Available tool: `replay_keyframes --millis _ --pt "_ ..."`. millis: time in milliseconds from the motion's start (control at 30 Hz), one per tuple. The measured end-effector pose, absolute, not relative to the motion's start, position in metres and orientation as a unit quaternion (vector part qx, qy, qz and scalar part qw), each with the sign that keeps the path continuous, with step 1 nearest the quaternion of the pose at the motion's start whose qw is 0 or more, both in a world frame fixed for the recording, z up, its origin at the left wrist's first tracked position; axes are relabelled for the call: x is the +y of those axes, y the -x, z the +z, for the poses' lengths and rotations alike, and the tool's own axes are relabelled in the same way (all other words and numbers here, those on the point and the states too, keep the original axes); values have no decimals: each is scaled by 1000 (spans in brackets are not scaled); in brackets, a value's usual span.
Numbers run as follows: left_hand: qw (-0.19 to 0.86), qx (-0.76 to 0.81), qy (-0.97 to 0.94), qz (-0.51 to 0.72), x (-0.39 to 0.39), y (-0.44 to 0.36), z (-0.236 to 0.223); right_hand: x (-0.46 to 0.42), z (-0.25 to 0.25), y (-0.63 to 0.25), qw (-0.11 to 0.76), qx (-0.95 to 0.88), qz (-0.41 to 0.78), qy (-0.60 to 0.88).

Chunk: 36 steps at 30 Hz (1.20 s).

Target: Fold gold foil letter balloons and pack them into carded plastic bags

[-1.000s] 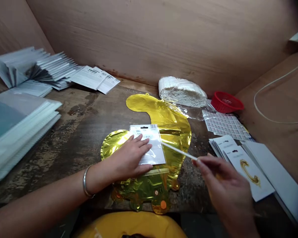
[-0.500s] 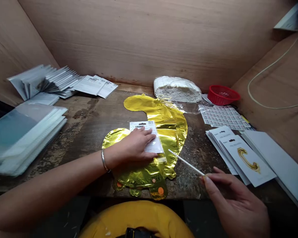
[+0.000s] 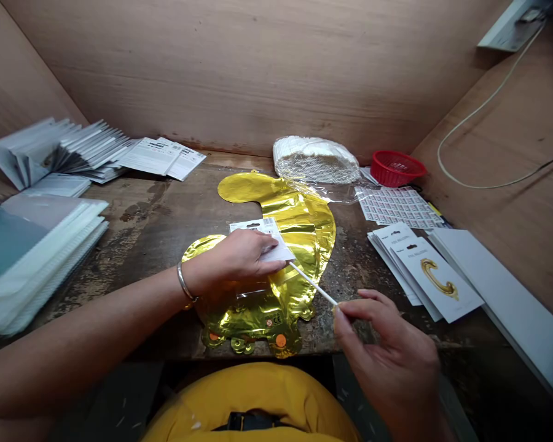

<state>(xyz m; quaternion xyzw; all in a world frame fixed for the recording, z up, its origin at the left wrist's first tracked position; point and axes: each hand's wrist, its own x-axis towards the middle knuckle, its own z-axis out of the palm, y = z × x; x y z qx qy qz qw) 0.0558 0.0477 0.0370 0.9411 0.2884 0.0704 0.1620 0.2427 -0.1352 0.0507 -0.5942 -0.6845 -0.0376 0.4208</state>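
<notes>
A flat gold foil balloon (image 3: pixel 295 215), curved in a C shape, lies on the worktable with its tabs toward me. Over its middle is a white hang-hole packaging card (image 3: pixel 271 245), apparently in a clear sleeve. My left hand (image 3: pixel 239 255) grips this card, thumb along its near edge and fingers curled on top. Between the thumb and fingertips of my right hand (image 3: pixel 387 350) is a thin white straw (image 3: pixel 316 285). Its far end meets the card's lower right corner by my left thumb; whether it goes inside is hidden.
Clear plastic sleeves (image 3: pixel 41 264) and fanned white packets (image 3: pixel 83 147) lie left. At the back are a bundle of white sticks (image 3: pixel 316 161) and a red basket (image 3: pixel 396 169). A sticker sheet (image 3: pixel 399 205), balloon cards (image 3: pixel 435 279) and white card stock (image 3: pixel 498 294) are right.
My right hand has moved left, bringing the straw's tip to the card's corner. My left fingers, spread flat before, are now curled on the card. The view has shifted slightly.
</notes>
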Motion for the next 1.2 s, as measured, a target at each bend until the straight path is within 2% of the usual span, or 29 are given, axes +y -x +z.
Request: replay_keyframes --millis 333,533,700,900,1200 --pt "148 300 -939 74 47 -55 34 -121 42 -238 410 -701 -59 581" --pt "81 287 -953 60 40 -59 28 -89 6 -229 314 -733 -44 602" --pt "63 340 -933 96 53 -55 16 -86 -10 -233 286 -733 -5 617" --pt "117 368 -921 39 64 -48 -8 -67 -6 -259 220 -782 69 579" --pt "129 346 -928 50 60 -45 -3 -40 9 -261 167 -792 102 579"
